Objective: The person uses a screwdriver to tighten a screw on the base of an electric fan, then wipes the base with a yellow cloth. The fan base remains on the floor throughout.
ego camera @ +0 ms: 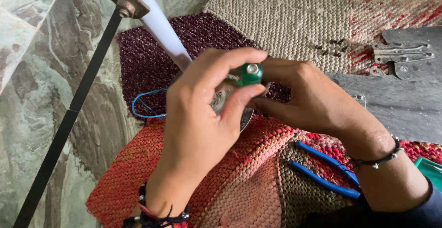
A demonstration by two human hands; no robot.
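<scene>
My left hand (202, 117) is wrapped around a green-handled tool (249, 73), probably a screwdriver, with the handle end pointing up at me. My right hand (313, 99) reaches in from the right and its fingers meet the left hand at the tool. Under both hands lies a round silvery metal part (244, 117), mostly hidden. A white flat blade (159, 23) runs from that part up to the top left. A thin blue wire (142, 106) loops out to the left of my left hand.
A woven mat (258, 182) in red, maroon and beige covers the marble floor (27, 94). Blue-handled pliers (324, 172) lie below my right wrist. A grey metal plate (405, 99) with a bracket (403, 53) and small dark screws (331, 47) lie right. A black rod (69, 113) crosses left.
</scene>
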